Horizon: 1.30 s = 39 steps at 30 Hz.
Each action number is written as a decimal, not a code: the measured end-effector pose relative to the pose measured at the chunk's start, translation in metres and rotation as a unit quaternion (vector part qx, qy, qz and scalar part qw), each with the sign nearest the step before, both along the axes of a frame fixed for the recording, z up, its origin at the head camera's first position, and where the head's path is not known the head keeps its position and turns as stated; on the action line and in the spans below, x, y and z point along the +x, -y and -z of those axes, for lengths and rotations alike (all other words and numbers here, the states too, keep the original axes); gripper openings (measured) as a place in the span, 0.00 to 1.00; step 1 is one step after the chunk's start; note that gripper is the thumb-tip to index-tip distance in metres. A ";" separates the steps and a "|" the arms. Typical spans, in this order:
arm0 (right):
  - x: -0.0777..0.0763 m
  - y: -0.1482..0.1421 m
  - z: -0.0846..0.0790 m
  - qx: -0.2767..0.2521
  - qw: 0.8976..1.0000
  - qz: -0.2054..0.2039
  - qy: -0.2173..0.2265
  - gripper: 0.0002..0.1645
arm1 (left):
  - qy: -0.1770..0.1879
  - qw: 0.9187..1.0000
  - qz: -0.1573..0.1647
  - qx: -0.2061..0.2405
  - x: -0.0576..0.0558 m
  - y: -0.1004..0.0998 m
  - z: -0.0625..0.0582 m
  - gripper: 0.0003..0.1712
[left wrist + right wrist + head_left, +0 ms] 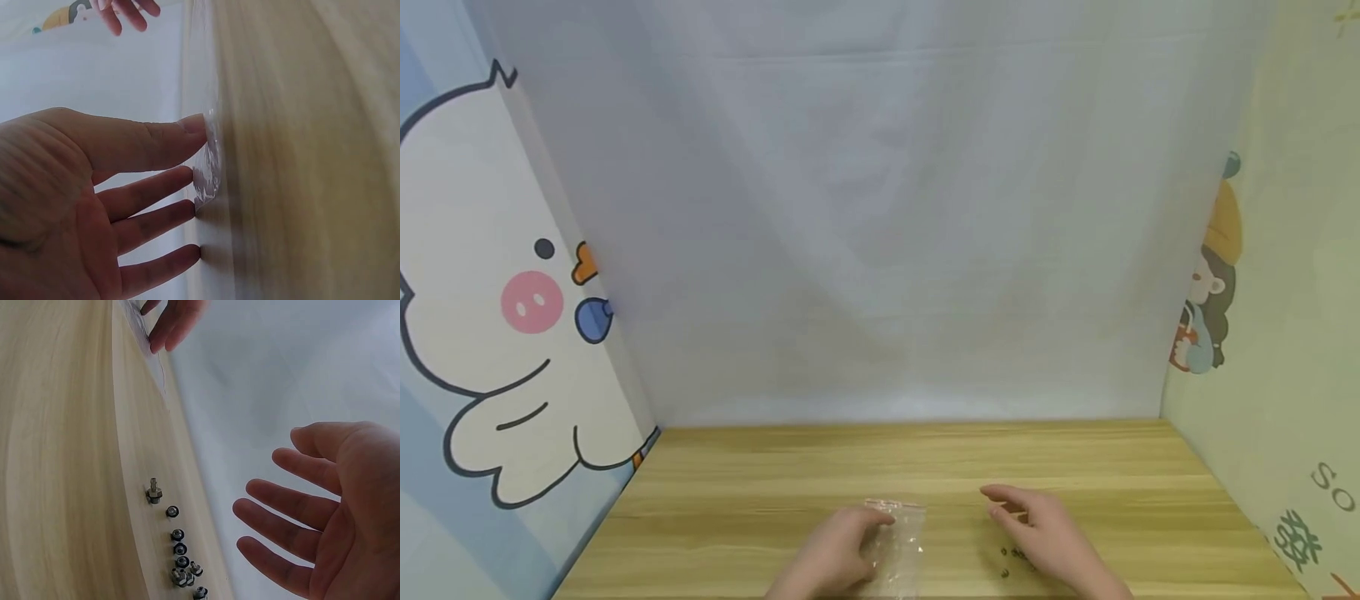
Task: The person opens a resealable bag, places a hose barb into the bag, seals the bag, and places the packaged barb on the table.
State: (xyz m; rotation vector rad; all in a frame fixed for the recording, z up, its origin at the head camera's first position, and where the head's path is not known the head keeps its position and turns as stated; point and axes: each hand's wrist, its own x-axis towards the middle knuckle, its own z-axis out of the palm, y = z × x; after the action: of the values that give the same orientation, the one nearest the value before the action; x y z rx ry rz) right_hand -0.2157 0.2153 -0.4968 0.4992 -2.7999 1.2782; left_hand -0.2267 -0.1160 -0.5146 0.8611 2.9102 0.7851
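At the left, cloth with a cartoon duck (482,233) borders the counter's (737,475) left edge.

The left hand (838,552) comes in over the counter's near edge, left of its middle. Its fingers (153,225) are lightly bent and spread, a clear gap between them and the thumb; the thumb tip meets a clear plastic bag (901,546), and the fingertips reach down to the bag's border and the counter beside it. They look relaxed rather than gripping.

The bag lies flat near the middle of the near edge, its zip strip (a thin reddish line) towards the far edge.

Further right, also by the near edge, sits a loose group of small metal fittings (181,562) with dark rings. One barbed piece (154,492) stands upright a little apart from the rest (several of which touch each other).

The right hand (1048,533) hangs above the counter beside these, well short of the right edge. Its fingers (284,522) are parted and gently curved, the thumb away from them, holding nothing.

A printed wall panel (1292,317) borders the right edge.
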 end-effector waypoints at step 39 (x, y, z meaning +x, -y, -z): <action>0.003 0.034 0.015 0.035 0.996 -0.085 -0.011 0.22 | 0.048 0.996 0.066 0.026 -0.001 -0.004 0.005 0.45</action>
State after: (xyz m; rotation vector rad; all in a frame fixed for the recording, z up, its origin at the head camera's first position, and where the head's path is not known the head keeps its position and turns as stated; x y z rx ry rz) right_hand -0.2124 0.1811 -0.5117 0.7645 -2.8459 1.1944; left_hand -0.2276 -0.1122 -0.5197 0.9805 2.7292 0.8683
